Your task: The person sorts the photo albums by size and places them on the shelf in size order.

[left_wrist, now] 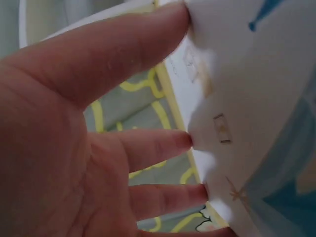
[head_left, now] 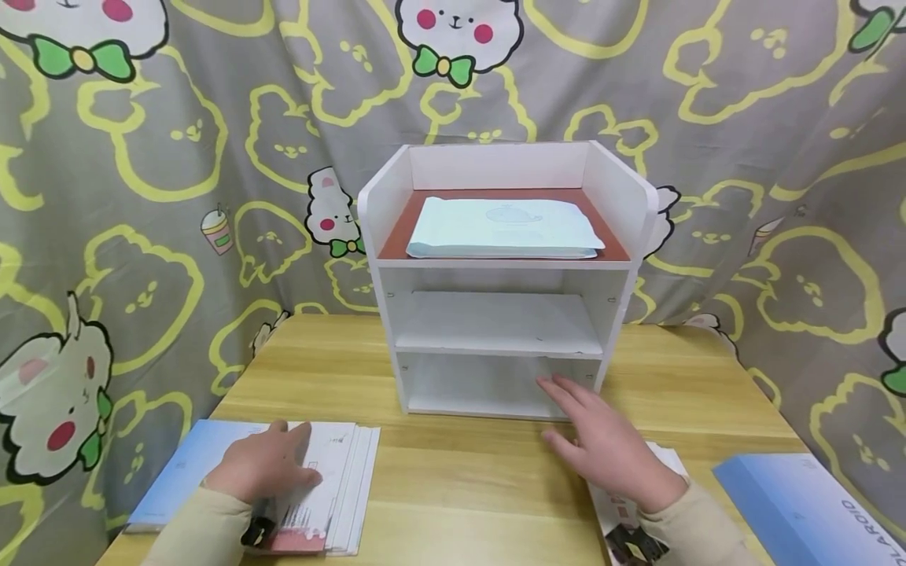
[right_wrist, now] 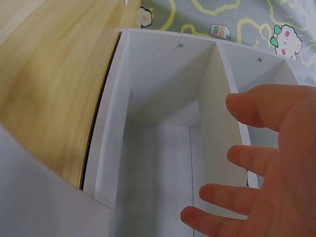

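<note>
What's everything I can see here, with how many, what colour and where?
Shelf unit: one, white, three tiers, middle of the table.
Envelope: one, pale blue, on the shelf unit's top tier.
Stack of envelopes: one, white and blue, table's left, under the left hand.
Papers: a few, white, under the right wrist.
Blue folder: one, table's right edge.
Table: one, light wood.
Curtain: grey with yellow cartoon animals, behind.
Left hand: rests on the stack.
Right hand: open, at the bottom tier.
</note>
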A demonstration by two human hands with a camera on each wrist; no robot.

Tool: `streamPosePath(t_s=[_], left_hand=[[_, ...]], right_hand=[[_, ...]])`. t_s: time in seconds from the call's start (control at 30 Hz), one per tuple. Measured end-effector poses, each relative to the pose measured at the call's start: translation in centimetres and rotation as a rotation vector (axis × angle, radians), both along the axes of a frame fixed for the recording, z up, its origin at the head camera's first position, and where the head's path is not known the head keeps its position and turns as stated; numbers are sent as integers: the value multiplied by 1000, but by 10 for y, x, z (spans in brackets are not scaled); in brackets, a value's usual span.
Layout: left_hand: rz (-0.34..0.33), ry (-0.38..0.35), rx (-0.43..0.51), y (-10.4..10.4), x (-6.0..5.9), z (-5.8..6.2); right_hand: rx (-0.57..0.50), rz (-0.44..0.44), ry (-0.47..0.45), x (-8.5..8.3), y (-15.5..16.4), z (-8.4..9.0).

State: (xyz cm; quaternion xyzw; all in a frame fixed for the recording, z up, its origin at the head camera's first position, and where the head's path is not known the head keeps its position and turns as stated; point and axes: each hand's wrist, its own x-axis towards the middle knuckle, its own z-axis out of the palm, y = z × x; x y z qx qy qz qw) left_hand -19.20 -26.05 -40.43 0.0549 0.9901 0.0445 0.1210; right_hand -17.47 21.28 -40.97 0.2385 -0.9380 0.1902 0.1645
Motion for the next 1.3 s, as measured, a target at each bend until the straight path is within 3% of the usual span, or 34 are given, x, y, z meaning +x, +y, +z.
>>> streamPosePath(t_s=[0.23, 0.43, 0.87, 1.3], left_hand=[[-9, 7, 21, -5, 3, -5], [-25, 26, -7, 3, 0, -8], [-101, 74, 3, 55, -3, -5], [-263, 118, 65, 113, -6, -14]], right_hand=[[4, 11, -40, 0, -4, -3], [-2, 13, -109, 4, -6, -3], [-111, 79, -221, 11, -15, -5], [-274, 168, -480, 13, -29, -10]])
